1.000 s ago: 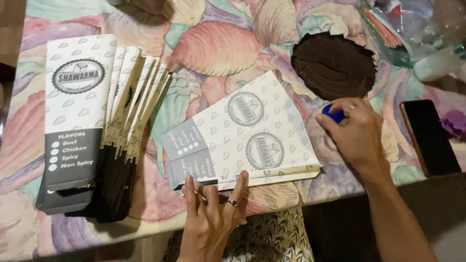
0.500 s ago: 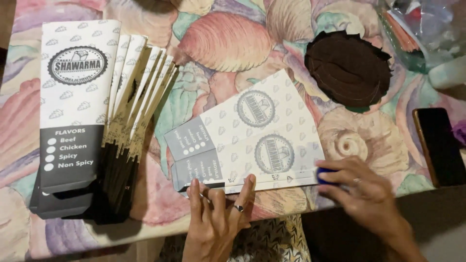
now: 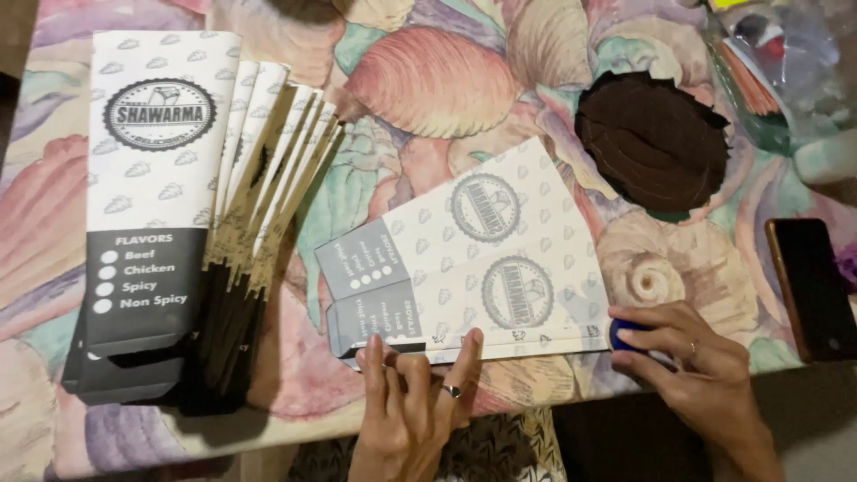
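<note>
Paper sleeve (image 3: 464,259), flat at the table (image 3: 428,80) near edge: your left hand (image 3: 415,406) is pressing it open-fingered, your right hand (image 3: 687,361) is gripping a blue tool (image 3: 622,334) beside its corner. Risk: sheet skewing or sliding off the edge.

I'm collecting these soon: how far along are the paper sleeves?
Done: a fanned stack of folded sleeves lies at left. In hand: left hand pins an unfolded sleeve's near edge; right hand holds a small blue object at that edge's right end. Left: this sleeve is not yet closed; no other blanks show.
</note>
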